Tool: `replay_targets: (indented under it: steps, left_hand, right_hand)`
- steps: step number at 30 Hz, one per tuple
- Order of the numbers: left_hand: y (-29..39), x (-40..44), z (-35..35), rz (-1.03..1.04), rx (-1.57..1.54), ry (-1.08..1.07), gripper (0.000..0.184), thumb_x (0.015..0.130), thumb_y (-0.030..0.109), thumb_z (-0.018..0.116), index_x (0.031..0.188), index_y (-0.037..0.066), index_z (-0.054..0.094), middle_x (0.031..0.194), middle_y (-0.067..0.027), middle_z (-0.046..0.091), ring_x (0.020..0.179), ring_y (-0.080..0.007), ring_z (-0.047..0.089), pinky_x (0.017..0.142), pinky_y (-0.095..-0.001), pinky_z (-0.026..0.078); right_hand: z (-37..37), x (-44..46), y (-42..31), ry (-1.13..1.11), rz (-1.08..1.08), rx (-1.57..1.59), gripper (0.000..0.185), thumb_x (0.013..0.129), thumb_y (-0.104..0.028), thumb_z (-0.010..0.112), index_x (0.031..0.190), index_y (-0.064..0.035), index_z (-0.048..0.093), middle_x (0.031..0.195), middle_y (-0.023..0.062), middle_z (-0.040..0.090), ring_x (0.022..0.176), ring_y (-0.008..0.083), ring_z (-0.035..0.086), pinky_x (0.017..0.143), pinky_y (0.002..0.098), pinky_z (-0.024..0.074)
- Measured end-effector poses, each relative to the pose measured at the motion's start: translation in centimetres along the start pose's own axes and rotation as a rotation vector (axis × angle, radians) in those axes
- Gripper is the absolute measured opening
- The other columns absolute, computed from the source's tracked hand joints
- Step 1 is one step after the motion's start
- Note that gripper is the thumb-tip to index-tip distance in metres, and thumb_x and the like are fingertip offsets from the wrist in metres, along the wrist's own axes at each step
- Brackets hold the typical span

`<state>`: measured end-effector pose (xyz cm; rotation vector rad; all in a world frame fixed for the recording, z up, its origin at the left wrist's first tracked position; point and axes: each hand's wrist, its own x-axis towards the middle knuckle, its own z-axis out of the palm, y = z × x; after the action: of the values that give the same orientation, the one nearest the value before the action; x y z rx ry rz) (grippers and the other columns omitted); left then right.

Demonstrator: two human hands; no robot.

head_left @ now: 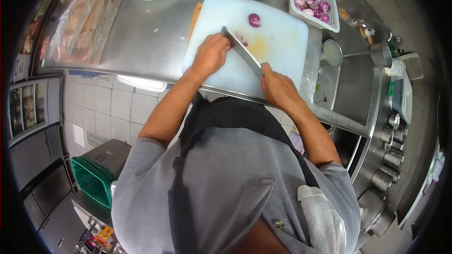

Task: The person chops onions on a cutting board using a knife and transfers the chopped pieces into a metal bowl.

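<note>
On a metal desk (pixel 150 28), the right hand (pixel 278 85) grips a long silver knife (pixel 244 53), likely chopping purple onion bits (pixel 241 39); next cuts need the left hand (pixel 212 55), hold unclear, tucked.

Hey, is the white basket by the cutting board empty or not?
Not empty: red onions lie piled inside the white basket. How deep they go, I cannot tell.
</note>
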<state>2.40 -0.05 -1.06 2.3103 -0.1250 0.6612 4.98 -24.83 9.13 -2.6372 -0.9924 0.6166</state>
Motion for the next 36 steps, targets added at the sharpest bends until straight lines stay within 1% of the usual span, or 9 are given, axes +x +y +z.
replay_targets:
  steps: [4, 7, 10, 16, 19, 23, 29, 31, 36]
  left_hand:
    - [-0.2, -0.4, 0.0, 0.013, 0.008, 0.019, 0.014, 0.087, 0.000, 0.075, 0.098, 0.004, 0.068, 0.098, -0.0108, 0.066, 0.093, -0.0343, 0.064, 0.084, -0.0429, 0.053]
    - [-0.5, -0.5, -0.1, 0.023, 0.003, 0.029, 0.014, 0.087, 0.000, 0.074, 0.099, 0.004, 0.067, 0.097, -0.0108, 0.066, 0.092, -0.0343, 0.064, 0.083, -0.0429, 0.053]
    - [-0.7, -0.5, -0.2, 0.024, 0.015, 0.038, 0.015, 0.087, -0.001, 0.074, 0.099, 0.004, 0.067, 0.097, -0.0109, 0.066, 0.092, -0.0341, 0.064, 0.082, -0.0429, 0.053]
    - [-0.6, -1.0, -0.1, 0.032, -0.002, 0.048, 0.016, 0.086, -0.001, 0.075, 0.099, 0.004, 0.067, 0.097, -0.0110, 0.066, 0.092, -0.0343, 0.065, 0.081, -0.0432, 0.054]
    - [-0.5, -1.1, -0.3, 0.023, 0.011, 0.048, 0.016, 0.086, -0.001, 0.074, 0.099, 0.004, 0.068, 0.097, -0.0110, 0.067, 0.093, -0.0342, 0.065, 0.082, -0.0431, 0.054]
    - [-0.7, -1.2, -0.2, 0.032, 0.025, 0.034, 0.013, 0.086, -0.001, 0.074, 0.097, 0.004, 0.068, 0.097, -0.0111, 0.067, 0.093, -0.0341, 0.065, 0.082, -0.0432, 0.054]
    - [-0.6, -1.1, -0.2, 0.035, 0.029, 0.036, 0.012, 0.086, -0.001, 0.074, 0.096, 0.003, 0.068, 0.095, -0.0114, 0.067, 0.092, -0.0346, 0.065, 0.081, -0.0435, 0.054]
    - [-0.5, -1.6, -0.2, 0.048, -0.001, 0.046, 0.010, 0.086, -0.002, 0.070, 0.094, 0.004, 0.068, 0.093, -0.0124, 0.066, 0.090, -0.0357, 0.063, 0.081, -0.0453, 0.053]
    - [-0.6, -1.1, -0.2, 0.063, -0.010, 0.079, 0.010, 0.085, -0.003, 0.069, 0.093, 0.004, 0.067, 0.092, -0.0133, 0.065, 0.090, -0.0369, 0.062, 0.080, -0.0466, 0.052]
  right_hand:
    - [-1.7, -0.8, -0.4, 0.105, -0.082, 0.042, 0.017, 0.101, -0.010, 0.054, 0.112, -0.0006, 0.045, 0.076, 0.0272, 0.068, 0.073, 0.0522, 0.066, 0.069, 0.0619, 0.0498]
    - [0.0, -0.1, -0.1, 0.051, -0.062, 0.003, 0.017, 0.102, -0.011, 0.054, 0.112, -0.0011, 0.044, 0.077, 0.0269, 0.068, 0.073, 0.0513, 0.067, 0.069, 0.0617, 0.0504]
    - [-1.0, -0.4, -0.2, 0.096, -0.094, 0.001, 0.017, 0.101, -0.010, 0.055, 0.112, -0.0016, 0.044, 0.078, 0.0274, 0.069, 0.074, 0.0505, 0.067, 0.068, 0.0616, 0.0505]
    - [-0.4, -0.1, -0.1, 0.038, -0.057, -0.012, 0.019, 0.101, -0.011, 0.056, 0.112, -0.0025, 0.044, 0.077, 0.0278, 0.068, 0.074, 0.0511, 0.067, 0.068, 0.0620, 0.0501]
    - [-0.4, -0.8, -0.4, 0.137, -0.090, 0.058, 0.019, 0.101, -0.011, 0.056, 0.112, -0.0027, 0.044, 0.076, 0.0274, 0.068, 0.073, 0.0513, 0.067, 0.068, 0.0624, 0.0498]
    - [1.1, 0.1, 0.6, 0.080, -0.061, 0.035, 0.019, 0.101, -0.011, 0.056, 0.112, -0.0024, 0.044, 0.076, 0.0280, 0.068, 0.072, 0.0515, 0.067, 0.068, 0.0629, 0.0494]
    - [0.3, 0.2, 0.0, 0.032, -0.092, 0.002, 0.019, 0.101, -0.011, 0.056, 0.113, -0.0014, 0.044, 0.079, 0.0287, 0.069, 0.075, 0.0513, 0.067, 0.070, 0.0620, 0.0500]
    - [0.7, 0.3, 0.2, -0.001, -0.075, 0.009, 0.019, 0.100, -0.010, 0.055, 0.113, -0.0011, 0.044, 0.080, 0.0284, 0.069, 0.075, 0.0509, 0.067, 0.070, 0.0616, 0.0503]
    - [-0.9, -0.5, -0.9, 0.056, -0.073, 0.012, 0.019, 0.100, -0.010, 0.054, 0.113, -0.0006, 0.045, 0.080, 0.0285, 0.069, 0.076, 0.0515, 0.067, 0.071, 0.0617, 0.0505]
